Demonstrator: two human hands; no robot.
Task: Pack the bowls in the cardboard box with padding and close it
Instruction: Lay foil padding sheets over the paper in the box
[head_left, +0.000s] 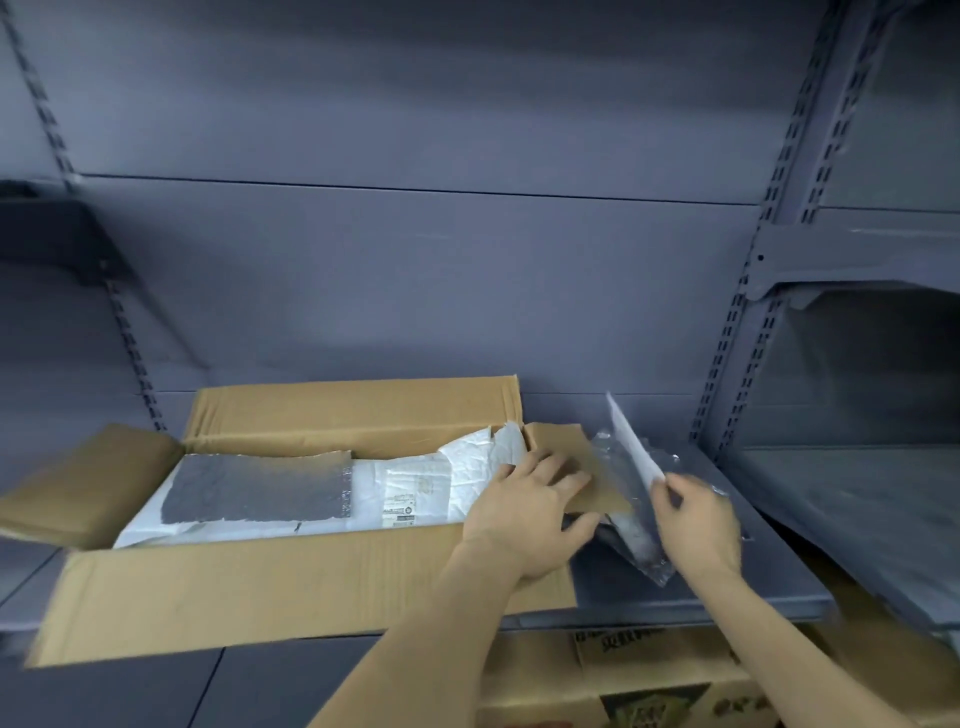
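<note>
An open cardboard box (249, 587) stands on a grey shelf with its flaps spread. White padding sheets (415, 483) fill its inside, and a grey foil-faced pad (260, 488) lies on top at the left. No bowl shows; anything under the padding is hidden. My left hand (524, 514) rests on the box's right flap (566, 447), fingers spread, thumb under the flap's edge. My right hand (696, 525) pinches the lower end of a silvery padding sheet (631, 457) that stands tilted just right of the box.
The grey metal shelf (675, 587) carries the box; its front edge runs below my hands. Slotted uprights (737, 332) flank the bay. A tilted shelf panel (857, 467) sits at the right. Printed cardboard boxes (649, 680) stand underneath.
</note>
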